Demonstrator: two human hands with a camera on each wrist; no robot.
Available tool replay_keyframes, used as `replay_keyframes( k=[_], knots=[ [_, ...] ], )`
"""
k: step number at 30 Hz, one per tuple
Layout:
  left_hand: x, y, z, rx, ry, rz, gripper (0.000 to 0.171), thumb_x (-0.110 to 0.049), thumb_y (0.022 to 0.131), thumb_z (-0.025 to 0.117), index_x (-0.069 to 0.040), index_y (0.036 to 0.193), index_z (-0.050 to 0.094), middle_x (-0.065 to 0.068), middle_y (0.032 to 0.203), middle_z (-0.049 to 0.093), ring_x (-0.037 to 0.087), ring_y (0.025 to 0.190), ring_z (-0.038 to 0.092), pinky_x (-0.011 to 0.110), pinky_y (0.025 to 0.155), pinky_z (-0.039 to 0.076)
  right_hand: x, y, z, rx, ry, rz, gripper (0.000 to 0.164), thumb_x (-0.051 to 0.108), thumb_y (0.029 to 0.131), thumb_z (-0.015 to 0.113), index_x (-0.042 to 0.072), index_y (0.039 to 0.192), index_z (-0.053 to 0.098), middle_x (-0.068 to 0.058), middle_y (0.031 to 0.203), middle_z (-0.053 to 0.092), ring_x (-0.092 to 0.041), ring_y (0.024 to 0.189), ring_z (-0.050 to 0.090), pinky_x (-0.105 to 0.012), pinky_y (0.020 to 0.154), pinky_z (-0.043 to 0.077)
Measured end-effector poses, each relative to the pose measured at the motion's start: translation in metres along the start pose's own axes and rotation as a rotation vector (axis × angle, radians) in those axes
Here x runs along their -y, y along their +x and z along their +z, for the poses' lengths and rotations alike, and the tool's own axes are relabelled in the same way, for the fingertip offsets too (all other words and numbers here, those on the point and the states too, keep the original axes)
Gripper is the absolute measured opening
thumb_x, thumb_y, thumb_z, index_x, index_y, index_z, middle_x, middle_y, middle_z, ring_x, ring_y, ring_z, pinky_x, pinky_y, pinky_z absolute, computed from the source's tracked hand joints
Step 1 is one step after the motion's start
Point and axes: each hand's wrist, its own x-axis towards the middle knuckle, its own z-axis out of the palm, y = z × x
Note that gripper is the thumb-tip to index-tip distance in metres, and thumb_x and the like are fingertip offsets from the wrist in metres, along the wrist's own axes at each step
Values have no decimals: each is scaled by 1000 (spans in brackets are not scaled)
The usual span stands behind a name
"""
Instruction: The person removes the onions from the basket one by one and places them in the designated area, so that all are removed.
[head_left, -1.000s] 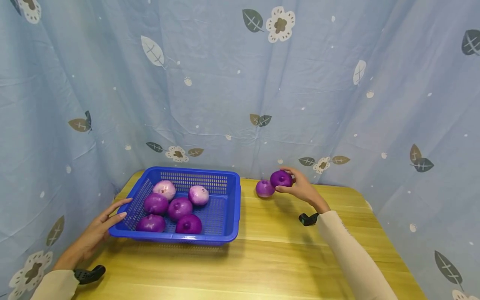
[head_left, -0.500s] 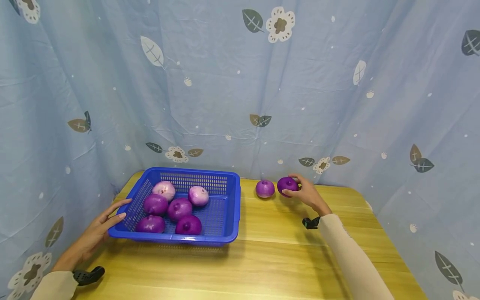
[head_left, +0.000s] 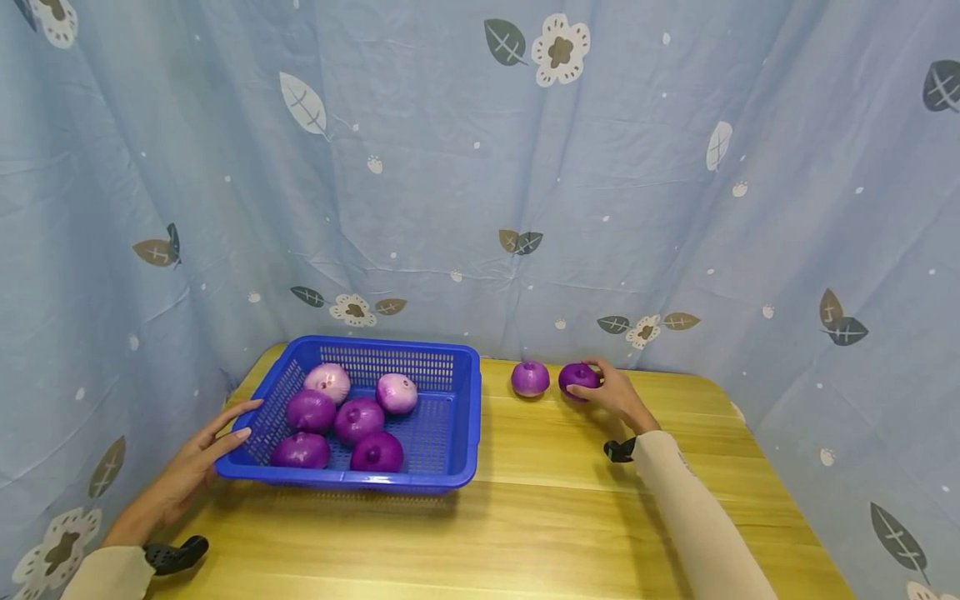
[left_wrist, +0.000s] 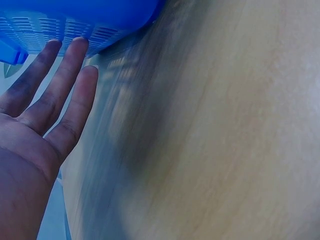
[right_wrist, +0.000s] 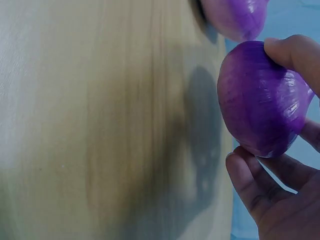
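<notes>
My right hand [head_left: 617, 396] grips a dark purple onion [head_left: 578, 381] between thumb and fingers, close over the table at the back right. In the right wrist view, the thumb lies on one side of that onion [right_wrist: 265, 100] and the fingers curl under the other. Just left of it rests a lighter purple onion [head_left: 530, 378]. My left hand [head_left: 197, 458] lies with relaxed fingers at the left rim of a blue plastic basket [head_left: 467, 417]. The left wrist view has its straight fingertips at the slotted basket wall [left_wrist: 105, 32]. Inside sit several onions, purple ones [head_left: 360, 420] and paler ones [head_left: 397, 393].
The wooden table [head_left: 540, 517] ends at the back against a blue patterned curtain [head_left: 450, 208], which also hangs at both sides. A black wrist device [head_left: 619, 451] sits at the right wrist, another black device [head_left: 177, 555] at the left.
My right hand has carried the dark onion rightward and down, away from the lighter onion, leaving a gap between the two. The left hand has stayed at the basket rim.
</notes>
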Motion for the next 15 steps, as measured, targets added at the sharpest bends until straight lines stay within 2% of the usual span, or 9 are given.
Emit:
replay_keyframes(
  k=[9, 15],
  knots=[
    [0, 0, 0, -7, 8, -2, 54, -30, 112, 43, -30, 164, 26, 10, 152, 25, 5, 110, 63, 31, 88, 57, -7, 1, 7, -20, -36, 13, 70, 42, 91, 79, 10, 145, 48, -29, 139, 55, -44, 126, 55, -56, 105, 45],
    [1, 0, 0, -10, -3, -2, 54, -29, 112, 43, -30, 163, 28, 7, 150, 29, 5, 110, 63, 31, 87, 57, -9, 3, 9, -23, -43, 17, 75, 46, 92, 77, 7, 148, 46, -29, 143, 52, -45, 129, 53, -56, 107, 44]
  ],
)
